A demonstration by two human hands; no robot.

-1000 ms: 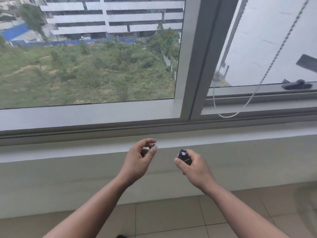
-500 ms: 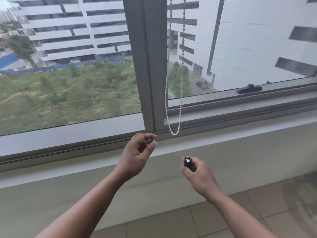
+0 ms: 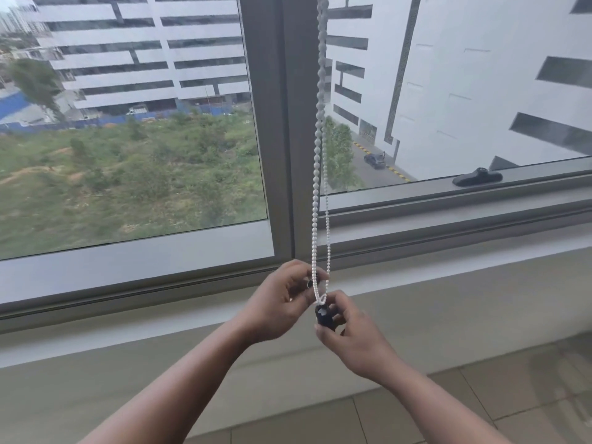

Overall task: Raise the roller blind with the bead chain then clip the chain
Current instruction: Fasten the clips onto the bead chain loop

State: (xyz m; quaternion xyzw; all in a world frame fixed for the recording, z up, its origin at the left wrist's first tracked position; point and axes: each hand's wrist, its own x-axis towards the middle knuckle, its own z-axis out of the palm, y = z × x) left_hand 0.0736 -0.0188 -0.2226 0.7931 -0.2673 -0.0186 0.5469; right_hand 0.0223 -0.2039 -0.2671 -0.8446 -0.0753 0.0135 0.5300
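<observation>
meeting at chain loop [image 3: 321,298], 2 hands

White bead chain [image 3: 316,193], long narrow loop of 2 strands hanging straight down before the grey window mullion, bottom bend touching the top of a small black clip [image 3: 324,315], clip upright.

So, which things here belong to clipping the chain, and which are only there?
For the job:
bead chain
black clip
left hand
right hand

Only there:
window handle
window frame
sill
</observation>
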